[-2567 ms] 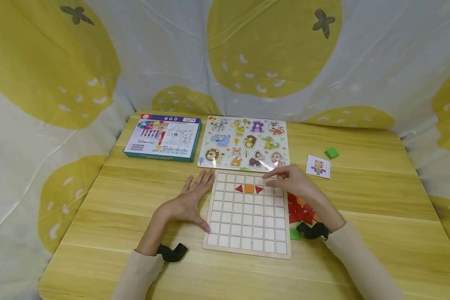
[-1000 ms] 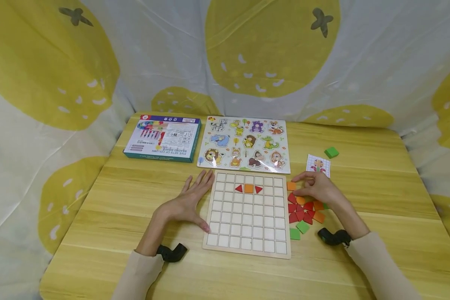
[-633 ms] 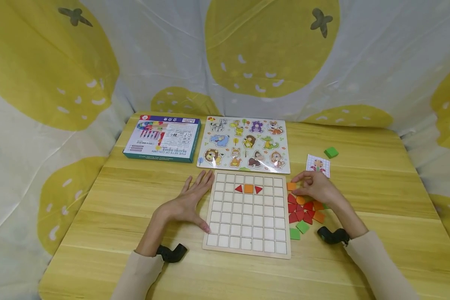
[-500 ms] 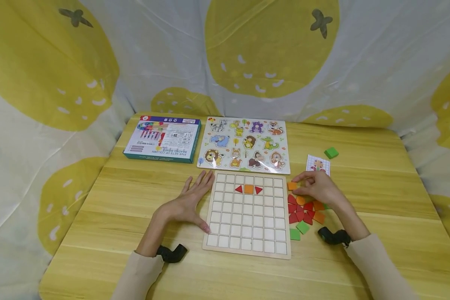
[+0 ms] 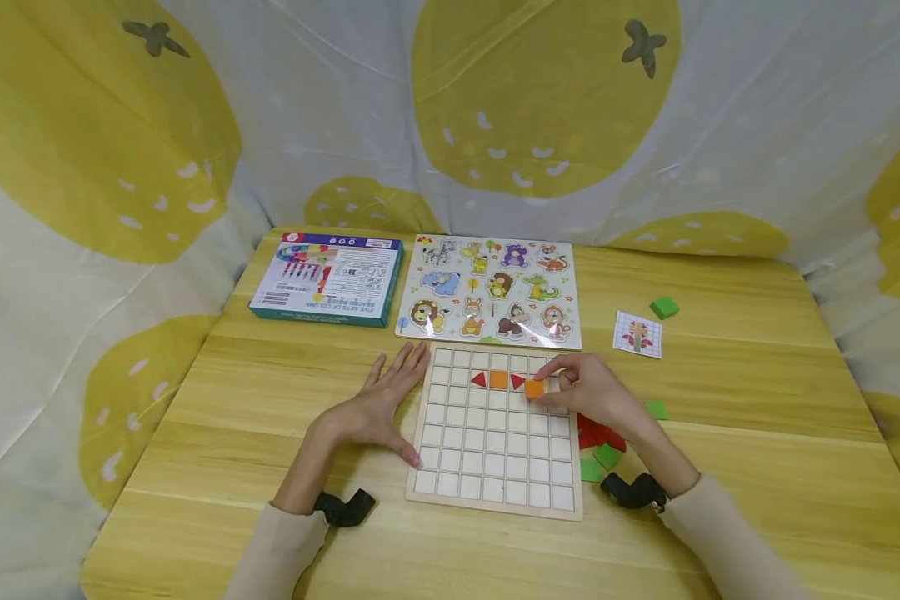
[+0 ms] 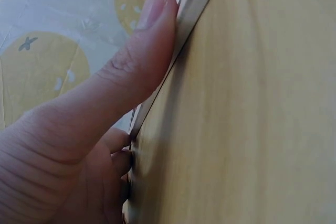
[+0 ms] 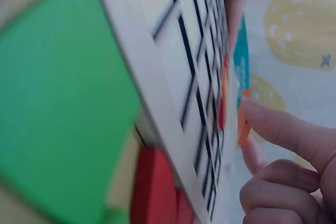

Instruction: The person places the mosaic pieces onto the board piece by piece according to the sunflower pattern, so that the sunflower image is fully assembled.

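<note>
The box point(image 5: 322, 279) lies leftmost. The left hand point(image 5: 375, 407), fingers spread wide, touches the board's point(image 5: 495, 442) left edge. On the board sits an orange square point(image 5: 498, 379) between red triangles point(image 5: 479, 379). Just right, raised above the board, the right hand point(image 5: 596, 389) pinches an orange tile point(image 5: 534, 389); then comes the card point(image 5: 637, 334).

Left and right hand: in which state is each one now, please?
Left hand: open, touching the edge of the board.
Right hand: holding an orange square.
</note>
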`<action>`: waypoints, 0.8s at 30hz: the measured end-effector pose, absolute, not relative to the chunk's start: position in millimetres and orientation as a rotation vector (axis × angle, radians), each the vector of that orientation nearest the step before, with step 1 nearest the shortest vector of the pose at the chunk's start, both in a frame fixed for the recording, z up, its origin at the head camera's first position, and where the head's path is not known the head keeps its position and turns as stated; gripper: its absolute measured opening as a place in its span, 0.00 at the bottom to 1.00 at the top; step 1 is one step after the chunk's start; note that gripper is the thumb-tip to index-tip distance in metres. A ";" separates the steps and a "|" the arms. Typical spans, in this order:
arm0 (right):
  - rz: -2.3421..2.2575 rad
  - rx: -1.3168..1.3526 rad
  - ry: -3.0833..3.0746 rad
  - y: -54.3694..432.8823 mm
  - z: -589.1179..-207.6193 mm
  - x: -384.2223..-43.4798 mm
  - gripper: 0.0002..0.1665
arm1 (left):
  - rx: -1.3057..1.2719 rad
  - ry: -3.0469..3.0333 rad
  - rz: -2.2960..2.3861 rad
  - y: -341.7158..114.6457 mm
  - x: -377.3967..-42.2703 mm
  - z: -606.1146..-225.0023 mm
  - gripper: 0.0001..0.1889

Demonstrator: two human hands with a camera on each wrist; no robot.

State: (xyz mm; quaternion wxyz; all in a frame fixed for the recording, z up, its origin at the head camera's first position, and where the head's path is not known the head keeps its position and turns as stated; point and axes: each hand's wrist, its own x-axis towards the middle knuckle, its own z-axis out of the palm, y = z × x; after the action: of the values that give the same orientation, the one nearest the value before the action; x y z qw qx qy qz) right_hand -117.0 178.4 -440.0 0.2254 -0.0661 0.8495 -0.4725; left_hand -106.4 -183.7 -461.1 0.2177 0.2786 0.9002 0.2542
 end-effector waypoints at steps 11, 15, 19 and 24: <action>-1.182 -0.169 2.470 154.4 -450.9 -108.9 0.18 | 0.790 2.500 0.691 -183.7 -104.6 -460.5 0.83; -1.227 -0.179 2.452 158.9 -450.0 -108.6 0.16 | 0.789 2.498 0.689 -183.0 -104.6 -459.9 0.83; -1.275 -0.177 2.397 162.6 -451.4 -109.7 0.13 | 0.785 2.497 0.691 -183.3 -104.9 -459.6 0.83; -1.295 -0.160 2.364 163.2 -454.2 -111.7 0.12 | 0.790 2.501 0.688 -184.0 -105.6 -460.4 0.83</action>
State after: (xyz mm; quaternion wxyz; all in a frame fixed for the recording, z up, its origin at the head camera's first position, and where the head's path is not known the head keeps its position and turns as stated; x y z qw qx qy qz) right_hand -111.7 163.2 -454.2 0.2191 -0.0578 0.8542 -0.4680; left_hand -105.6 -184.0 -460.4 0.2137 0.2846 0.9011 0.2478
